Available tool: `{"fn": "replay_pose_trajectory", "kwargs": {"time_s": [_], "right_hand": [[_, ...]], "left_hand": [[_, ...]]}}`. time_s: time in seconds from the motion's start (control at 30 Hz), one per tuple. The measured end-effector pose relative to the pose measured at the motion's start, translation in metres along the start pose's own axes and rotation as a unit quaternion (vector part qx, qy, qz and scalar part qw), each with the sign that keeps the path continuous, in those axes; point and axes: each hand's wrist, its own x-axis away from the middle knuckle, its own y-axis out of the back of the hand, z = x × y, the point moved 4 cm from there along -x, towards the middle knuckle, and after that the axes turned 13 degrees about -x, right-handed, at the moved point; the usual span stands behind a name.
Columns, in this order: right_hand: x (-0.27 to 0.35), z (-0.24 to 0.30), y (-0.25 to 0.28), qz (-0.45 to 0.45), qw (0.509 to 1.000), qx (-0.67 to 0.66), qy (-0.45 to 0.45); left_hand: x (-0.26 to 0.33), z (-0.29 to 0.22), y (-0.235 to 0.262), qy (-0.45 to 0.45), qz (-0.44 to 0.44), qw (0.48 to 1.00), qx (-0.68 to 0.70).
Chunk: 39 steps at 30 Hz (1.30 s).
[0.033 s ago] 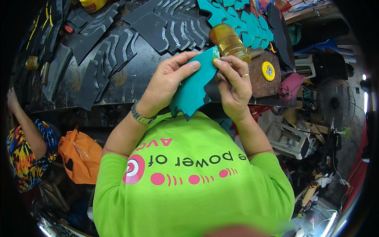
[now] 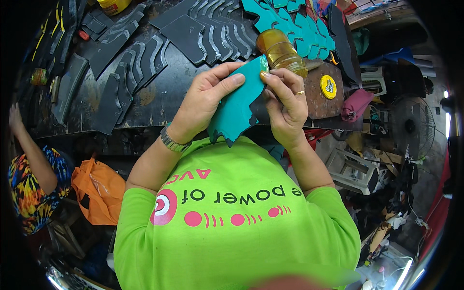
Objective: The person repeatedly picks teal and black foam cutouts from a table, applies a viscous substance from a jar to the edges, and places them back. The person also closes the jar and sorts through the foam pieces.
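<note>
Two hands hold one teal cut-out piece [image 2: 237, 108] above the near edge of the dark worktable [image 2: 169, 96]. The left hand [image 2: 210, 96] pinches its left side and the right hand [image 2: 285, 104] pinches its top right edge. The piece stands long-ways, its top corner pointing away and its jagged bottom pointing back at the green shirt [image 2: 232, 217]. Fingers cover part of it. Farther off stand an amber jar [image 2: 280, 48], rows of black cut shapes [image 2: 193, 34] and more teal pieces [image 2: 290, 19], cut off at the top.
</note>
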Motion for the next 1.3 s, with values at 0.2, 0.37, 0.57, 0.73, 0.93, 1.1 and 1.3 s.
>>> {"fn": "replay_pose_trajectory", "kwargs": {"time_s": [0.2, 0.37, 0.57, 0.73, 0.93, 1.1, 1.3], "right_hand": [[0.008, -0.001, -0.006, 0.002, 0.998, 0.062, 0.022], [0.011, 0.002, -0.012, 0.043, 0.997, 0.051, 0.024], [0.007, 0.0, -0.01, 0.128, 0.99, -0.031, -0.048], [0.011, 0.003, -0.011, 0.123, 0.992, -0.013, -0.007], [0.015, 0.002, -0.013, 0.108, 0.988, 0.042, 0.105], [0.021, 0.004, -0.003, 0.056, 0.994, 0.041, 0.085], [0.022, -0.001, -0.016, -0.013, 0.974, -0.208, -0.092]], "left_hand": [[-0.004, 0.004, 0.001, -0.006, -0.042, 0.999, 0.01], [-0.006, 0.005, 0.007, -0.014, -0.056, 0.998, -0.011], [-0.007, 0.009, 0.01, 0.005, -0.01, 1.0, -0.012], [-0.01, 0.012, 0.011, 0.018, 0.0, 0.999, 0.03], [-0.014, 0.017, 0.019, 0.042, -0.009, 0.994, 0.097], [-0.018, 0.013, 0.032, -0.038, -0.074, 0.992, 0.09], [-0.016, 0.008, 0.031, -0.129, -0.181, 0.974, -0.038]]}}
